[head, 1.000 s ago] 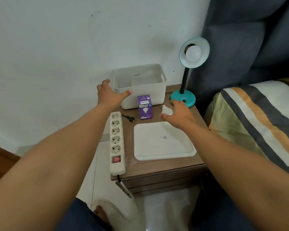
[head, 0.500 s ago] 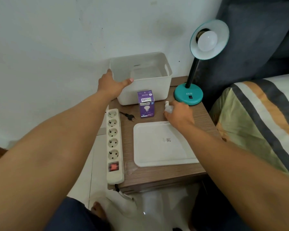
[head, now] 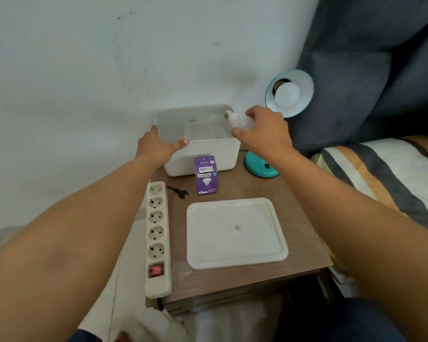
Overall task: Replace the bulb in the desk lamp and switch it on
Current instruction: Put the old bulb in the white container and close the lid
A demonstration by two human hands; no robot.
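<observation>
A teal desk lamp (head: pixel 260 166) stands at the back right of the wooden bedside table (head: pixel 257 280), its shade (head: pixel 303 95) facing me with a white bulb (head: pixel 287 95) screwed in. My right hand (head: pixel 265 129) holds a loose white bulb (head: pixel 240 120) in the air over the right rim of the white bin (head: pixel 208 154), metal base pointing left. My left hand (head: pixel 158 146) grips the bin's front left rim. A purple bulb box (head: pixel 206 175) stands in front of the bin.
A white tray (head: pixel 235 233) lies on the table's middle. A power strip (head: pixel 157 238) with a red switch runs along the left edge, a black plug (head: pixel 182 193) lying beside it. A striped bed (head: pixel 386 183) and dark headboard are at the right, a wall behind.
My right hand has lifted the loose bulb off the table and carried it up over the bin. My left hand stays on the bin's rim.
</observation>
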